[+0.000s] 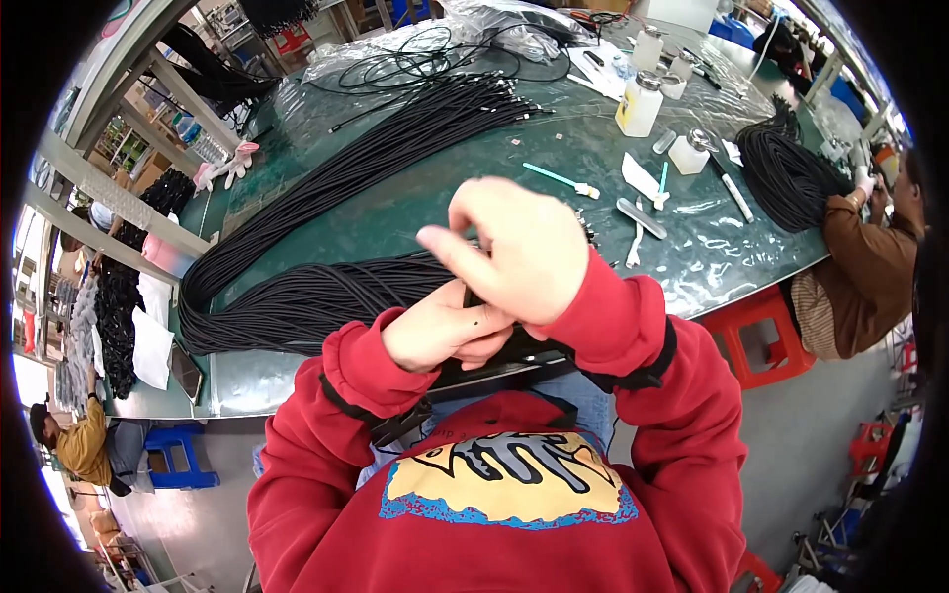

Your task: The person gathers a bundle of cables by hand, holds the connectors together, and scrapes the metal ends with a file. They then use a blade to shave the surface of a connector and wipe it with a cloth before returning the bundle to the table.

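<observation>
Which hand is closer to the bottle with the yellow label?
Right. The right hand is below and left of the bottle in the picture; the left hand is farther down and left.

The right hand (524,247) hides part of the black cables (336,292).

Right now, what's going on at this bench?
A person in a red sweatshirt is at a green table, the right-hand grip crossing above the left-hand grip. A dark bit shows between them; what's held is mostly hidden. A bundle of black cables lies bent in a U, its nearer run leading toward the grips. Bottles stand farther right; a co-worker is beside another cable bundle.
</observation>
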The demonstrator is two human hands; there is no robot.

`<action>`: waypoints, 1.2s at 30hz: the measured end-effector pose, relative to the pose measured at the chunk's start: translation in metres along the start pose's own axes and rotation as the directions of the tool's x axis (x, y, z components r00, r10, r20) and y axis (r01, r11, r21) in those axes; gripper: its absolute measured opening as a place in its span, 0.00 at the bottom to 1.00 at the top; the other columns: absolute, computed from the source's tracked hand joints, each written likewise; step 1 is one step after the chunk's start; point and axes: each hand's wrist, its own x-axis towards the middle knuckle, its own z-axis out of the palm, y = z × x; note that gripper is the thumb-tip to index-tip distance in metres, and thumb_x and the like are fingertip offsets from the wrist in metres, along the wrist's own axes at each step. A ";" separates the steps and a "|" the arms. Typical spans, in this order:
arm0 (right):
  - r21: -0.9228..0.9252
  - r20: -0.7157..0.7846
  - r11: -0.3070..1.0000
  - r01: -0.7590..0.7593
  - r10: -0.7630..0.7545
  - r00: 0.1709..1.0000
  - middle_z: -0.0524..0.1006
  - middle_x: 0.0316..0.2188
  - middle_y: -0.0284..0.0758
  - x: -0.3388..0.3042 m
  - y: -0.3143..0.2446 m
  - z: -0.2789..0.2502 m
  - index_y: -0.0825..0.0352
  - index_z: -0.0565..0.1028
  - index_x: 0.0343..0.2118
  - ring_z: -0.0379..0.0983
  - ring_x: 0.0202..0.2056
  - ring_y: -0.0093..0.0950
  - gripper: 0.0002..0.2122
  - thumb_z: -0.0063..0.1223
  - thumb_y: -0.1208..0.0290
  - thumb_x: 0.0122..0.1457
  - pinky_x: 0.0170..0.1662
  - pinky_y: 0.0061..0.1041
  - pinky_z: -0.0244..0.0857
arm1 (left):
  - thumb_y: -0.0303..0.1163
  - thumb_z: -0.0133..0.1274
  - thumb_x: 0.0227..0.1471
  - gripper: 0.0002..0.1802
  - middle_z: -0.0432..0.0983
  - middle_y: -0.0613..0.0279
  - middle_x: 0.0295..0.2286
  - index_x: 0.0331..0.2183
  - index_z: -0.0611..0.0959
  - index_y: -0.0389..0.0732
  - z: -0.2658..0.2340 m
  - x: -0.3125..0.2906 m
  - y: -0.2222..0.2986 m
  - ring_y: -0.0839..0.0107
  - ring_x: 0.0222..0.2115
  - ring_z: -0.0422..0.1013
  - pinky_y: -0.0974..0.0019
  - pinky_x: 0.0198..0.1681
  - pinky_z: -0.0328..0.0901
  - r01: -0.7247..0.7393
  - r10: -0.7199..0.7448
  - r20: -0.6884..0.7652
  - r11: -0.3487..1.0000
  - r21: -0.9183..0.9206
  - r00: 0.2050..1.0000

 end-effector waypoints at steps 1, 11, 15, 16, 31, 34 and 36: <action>0.070 -0.172 0.996 -0.060 0.072 0.982 0.64 0.11 0.26 0.000 0.002 -0.008 0.68 0.67 0.15 0.58 0.15 0.14 0.11 0.47 0.69 0.50 0.17 0.14 0.52 | 0.35 0.40 0.52 0.15 0.65 0.67 0.13 0.33 0.72 0.31 0.000 0.002 0.000 0.80 0.17 0.62 0.76 0.26 0.59 -0.012 0.012 0.009 1.000 -0.008 1.000; 0.480 0.072 0.778 -0.406 0.427 0.902 0.67 0.17 0.27 -0.035 0.014 0.031 0.71 0.69 0.21 0.60 0.19 0.13 0.03 0.49 0.78 0.48 0.22 0.12 0.53 | 0.37 0.38 0.52 0.19 0.68 0.59 0.34 0.42 0.68 0.32 -0.007 0.017 -0.003 0.73 0.37 0.64 0.69 0.42 0.59 -0.459 0.403 -0.418 0.888 -0.038 0.814; 0.728 0.156 0.530 -0.435 0.490 0.858 0.65 0.16 0.24 -0.037 0.021 0.038 0.70 0.68 0.20 0.57 0.19 0.11 0.04 0.48 0.79 0.49 0.22 0.11 0.50 | 0.35 0.38 0.52 0.18 0.68 0.60 0.35 0.42 0.68 0.33 -0.016 0.013 0.001 0.74 0.35 0.65 0.71 0.38 0.61 -0.541 0.397 -0.529 0.829 -0.146 0.751; 0.750 0.224 0.454 -0.480 0.508 0.832 0.64 0.15 0.23 -0.037 0.021 0.035 0.70 0.68 0.19 0.55 0.18 0.10 0.05 0.48 0.78 0.49 0.21 0.10 0.49 | 0.34 0.38 0.52 0.17 0.68 0.60 0.34 0.42 0.68 0.33 -0.019 0.013 0.002 0.75 0.33 0.66 0.73 0.35 0.62 -0.575 0.374 -0.588 0.794 -0.196 0.717; 0.814 0.438 0.224 -0.535 0.368 0.820 0.65 0.19 0.24 -0.030 0.016 0.037 0.73 0.70 0.24 0.55 0.20 0.10 0.03 0.48 0.78 0.50 0.22 0.11 0.50 | 0.23 0.51 0.41 0.18 0.70 0.65 0.24 0.38 0.70 0.34 -0.016 -0.001 0.000 0.88 0.14 0.57 0.85 0.13 0.46 -0.448 0.308 -0.580 0.887 -0.111 0.754; 0.812 0.406 0.319 -0.489 0.292 0.866 0.66 0.20 0.25 -0.030 0.025 0.043 0.74 0.70 0.26 0.56 0.20 0.11 0.03 0.48 0.80 0.49 0.23 0.12 0.51 | 0.23 0.51 0.41 0.18 0.70 0.65 0.24 0.38 0.70 0.35 -0.018 -0.002 0.000 0.88 0.14 0.57 0.85 0.13 0.47 -0.467 0.292 -0.607 0.872 -0.150 0.739; 0.816 0.444 0.210 -0.538 0.369 0.817 0.66 0.21 0.25 -0.033 0.028 0.050 0.73 0.70 0.24 0.57 0.21 0.11 0.01 0.49 0.81 0.48 0.23 0.12 0.51 | 0.23 0.50 0.42 0.17 0.70 0.64 0.25 0.38 0.69 0.35 -0.020 -0.001 -0.001 0.88 0.14 0.56 0.85 0.12 0.46 -0.492 0.305 -0.618 0.857 -0.154 0.725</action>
